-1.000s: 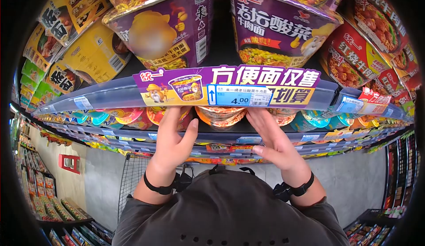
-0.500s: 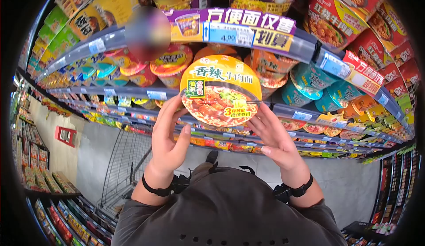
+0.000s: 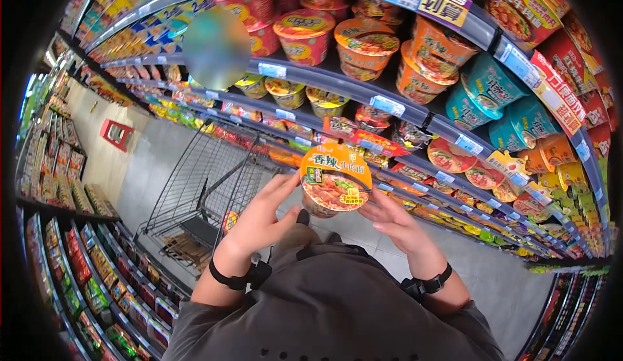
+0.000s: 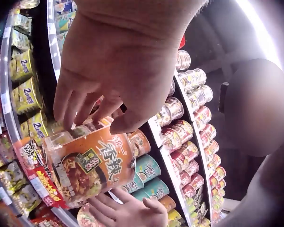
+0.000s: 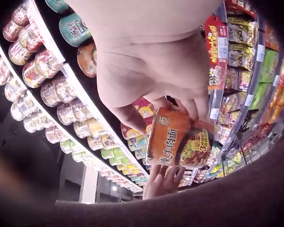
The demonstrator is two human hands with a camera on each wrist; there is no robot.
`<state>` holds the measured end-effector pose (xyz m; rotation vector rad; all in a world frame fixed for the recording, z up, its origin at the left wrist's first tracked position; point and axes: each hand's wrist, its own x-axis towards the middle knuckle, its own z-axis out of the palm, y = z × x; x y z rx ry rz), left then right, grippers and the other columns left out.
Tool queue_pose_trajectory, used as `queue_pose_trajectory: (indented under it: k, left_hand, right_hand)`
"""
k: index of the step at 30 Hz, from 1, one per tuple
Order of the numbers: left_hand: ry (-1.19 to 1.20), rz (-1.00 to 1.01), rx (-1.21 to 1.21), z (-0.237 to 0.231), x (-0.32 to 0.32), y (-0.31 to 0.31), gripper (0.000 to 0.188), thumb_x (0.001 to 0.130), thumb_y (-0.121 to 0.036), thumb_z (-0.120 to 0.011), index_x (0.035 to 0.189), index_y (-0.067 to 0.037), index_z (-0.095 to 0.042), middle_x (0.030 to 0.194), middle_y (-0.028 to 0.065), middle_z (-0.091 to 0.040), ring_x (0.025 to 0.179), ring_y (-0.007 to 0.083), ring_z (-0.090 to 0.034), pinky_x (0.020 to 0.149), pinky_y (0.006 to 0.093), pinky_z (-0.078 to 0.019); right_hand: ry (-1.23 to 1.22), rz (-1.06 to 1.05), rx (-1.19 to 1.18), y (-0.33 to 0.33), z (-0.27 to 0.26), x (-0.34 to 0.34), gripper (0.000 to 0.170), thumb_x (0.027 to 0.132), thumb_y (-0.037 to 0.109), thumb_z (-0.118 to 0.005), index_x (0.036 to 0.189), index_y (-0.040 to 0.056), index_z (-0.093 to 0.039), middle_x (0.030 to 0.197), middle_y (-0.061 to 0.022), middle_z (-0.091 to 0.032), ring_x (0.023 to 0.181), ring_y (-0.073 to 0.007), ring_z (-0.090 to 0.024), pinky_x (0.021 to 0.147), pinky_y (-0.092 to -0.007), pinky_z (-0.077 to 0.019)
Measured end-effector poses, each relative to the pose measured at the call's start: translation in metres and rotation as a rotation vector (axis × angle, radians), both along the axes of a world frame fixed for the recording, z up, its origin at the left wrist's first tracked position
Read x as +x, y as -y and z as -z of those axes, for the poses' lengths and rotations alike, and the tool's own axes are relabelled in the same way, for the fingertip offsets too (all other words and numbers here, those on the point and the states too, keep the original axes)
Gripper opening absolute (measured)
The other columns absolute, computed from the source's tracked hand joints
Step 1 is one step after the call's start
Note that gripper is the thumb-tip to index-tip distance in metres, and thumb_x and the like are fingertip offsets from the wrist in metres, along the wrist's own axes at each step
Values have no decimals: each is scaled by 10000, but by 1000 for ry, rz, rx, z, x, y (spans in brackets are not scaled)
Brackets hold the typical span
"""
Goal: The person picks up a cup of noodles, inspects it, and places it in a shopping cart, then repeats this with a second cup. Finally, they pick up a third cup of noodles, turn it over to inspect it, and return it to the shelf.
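Between both hands is an orange instant noodle bowl (image 3: 337, 186), its printed lid turned up toward the head camera. My left hand (image 3: 259, 215) holds its left side, fingers at the far edge and thumb nearer me. From the opposite side my right hand (image 3: 402, 224) grips it, fingertips against the wall. In the left wrist view the bowl (image 4: 94, 165) shows its orange side under the left fingers, with the right hand (image 4: 128, 210) just beyond. The right wrist view has thumb and fingers of the right hand (image 5: 156, 66) about the bowl (image 5: 175, 144).
Ahead, a shelf (image 3: 311, 78) carries rows of noodle cups, among them teal bowls (image 3: 487, 88) and orange bowls (image 3: 366, 46). A wire shopping cart (image 3: 198, 230) stands at front left on the grey floor. Farther left is a red stool (image 3: 117, 134). More stocked shelves line the lower left.
The hands were partly under the upper shelf's edge; now they are drawn back toward the body with the noodle bowl. The view has swung left and down, bringing more of the cart into sight.
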<state>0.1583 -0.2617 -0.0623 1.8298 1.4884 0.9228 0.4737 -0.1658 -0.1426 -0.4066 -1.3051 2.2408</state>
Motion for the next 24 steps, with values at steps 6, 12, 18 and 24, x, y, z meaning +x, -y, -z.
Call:
queue_pose_trajectory:
  k: [6,12,18,24]
  left_hand:
    - [40,-87,-110,4,-22,47,653,888,-12,-642,1512,26,-453,1448,234,-543,1341,393,-530,1124,416,-414]
    - [42,-190,-91,29,-84,110,651,891,-9,-637,1514,24,-450,1527,248,-499,1385,393,-518,1154,405,-397]
    - [86,-467,-109,47,-153,217,597,892,-38,-641,1463,45,-491,1439,263,-571,1350,414,-543,1133,415,-428]
    - [407,-811,-207,70,-204,323,578,927,-11,-631,1482,45,-478,1392,241,-613,1326,314,-599,1110,398,-473]
  right_hand:
    - [213,-168,-31,18,0,-29,805,977,41,-618,1652,31,-179,1683,-175,-271,1504,-351,-372,1238,-492,-287]
    - [236,-343,-67,32,7,-100,797,991,101,-620,1651,23,-179,1673,-172,-293,1488,-349,-403,1226,-487,-307]
    - [259,-670,-21,68,13,-230,773,1035,170,-612,1663,65,-175,1658,-118,-338,1494,-295,-408,1190,-431,-337]
    - [366,-927,66,133,-10,-364,746,1060,224,-579,1648,7,-174,1656,-127,-335,1481,-259,-415,1207,-409,-316]
